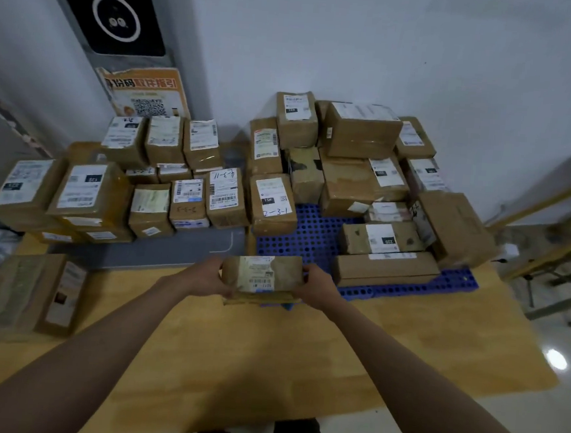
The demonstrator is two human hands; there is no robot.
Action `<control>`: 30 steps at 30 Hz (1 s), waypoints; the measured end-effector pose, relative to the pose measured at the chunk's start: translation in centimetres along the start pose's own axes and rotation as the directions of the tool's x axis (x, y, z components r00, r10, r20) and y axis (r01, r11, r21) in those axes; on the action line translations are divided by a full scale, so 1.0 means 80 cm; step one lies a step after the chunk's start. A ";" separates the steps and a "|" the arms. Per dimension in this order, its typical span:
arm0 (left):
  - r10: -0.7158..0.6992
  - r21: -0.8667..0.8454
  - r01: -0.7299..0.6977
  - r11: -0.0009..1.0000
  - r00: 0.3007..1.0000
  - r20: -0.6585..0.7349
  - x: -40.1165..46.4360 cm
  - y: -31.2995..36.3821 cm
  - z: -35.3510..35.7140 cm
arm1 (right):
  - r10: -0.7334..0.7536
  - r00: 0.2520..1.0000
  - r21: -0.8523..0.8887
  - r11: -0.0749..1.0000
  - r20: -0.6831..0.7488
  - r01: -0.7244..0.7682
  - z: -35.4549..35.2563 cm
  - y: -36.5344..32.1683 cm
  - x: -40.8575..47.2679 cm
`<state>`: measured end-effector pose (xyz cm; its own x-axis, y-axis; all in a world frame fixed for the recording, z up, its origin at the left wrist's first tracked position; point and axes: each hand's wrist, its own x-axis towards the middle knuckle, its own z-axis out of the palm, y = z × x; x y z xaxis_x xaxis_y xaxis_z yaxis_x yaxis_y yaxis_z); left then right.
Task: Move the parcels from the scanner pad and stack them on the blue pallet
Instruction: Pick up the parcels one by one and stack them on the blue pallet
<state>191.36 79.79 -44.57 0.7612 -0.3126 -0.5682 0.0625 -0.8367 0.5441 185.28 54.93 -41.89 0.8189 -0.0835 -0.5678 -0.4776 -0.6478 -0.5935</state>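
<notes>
between both hands [205, 278] [318, 286], one parcel [262, 274].

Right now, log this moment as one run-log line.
left grip: holds parcel end | right grip: holds other end | parcel: lifted at blue pallet front edge | scanner pad: parcels remain

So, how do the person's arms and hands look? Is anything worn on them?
Both forearms are bare up to the frame's edge, with no sleeves in view. The left hand and the right hand wear no gloves. No watch, ring or band shows on either wrist, though the picture is somewhat blurred.
</notes>
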 end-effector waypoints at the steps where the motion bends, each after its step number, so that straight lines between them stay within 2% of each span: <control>1: -0.004 -0.003 0.004 1.000 1.000 -0.011 0.006 0.006 0.001 | -0.007 1.000 -0.001 1.000 0.010 0.007 -0.009 0.003 0.006; 10: -0.153 -0.155 0.126 0.980 0.972 -0.180 0.041 0.058 0.026 | -0.077 0.994 -0.033 0.996 0.082 0.080 -0.071 0.029 0.063; 16: -0.172 -0.190 0.123 0.974 0.948 -0.267 0.049 0.086 0.043 | -0.127 0.983 -0.036 0.991 0.134 0.133 -0.100 0.045 0.085; 21: -0.175 -0.212 0.116 0.970 0.942 -0.287 0.058 0.095 0.047 | -0.129 0.979 -0.037 0.990 0.160 0.137 -0.106 0.048 0.098; 25: -0.186 -0.146 0.149 0.978 0.941 -0.283 0.072 0.097 0.032 | -0.069 0.965 -0.039 0.996 0.251 0.082 -0.101 0.046 0.110; 30: -0.179 -0.024 0.178 0.984 0.958 -0.224 0.096 0.099 0.023 | 0.087 0.931 0.008 0.995 0.354 -0.095 -0.086 0.047 0.120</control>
<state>196.55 69.96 -45.79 0.8628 -0.0489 -0.5032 0.2124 -0.8682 0.4485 193.54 46.45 -45.67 0.6085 0.1342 -0.7821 -0.5560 -0.6311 -0.5409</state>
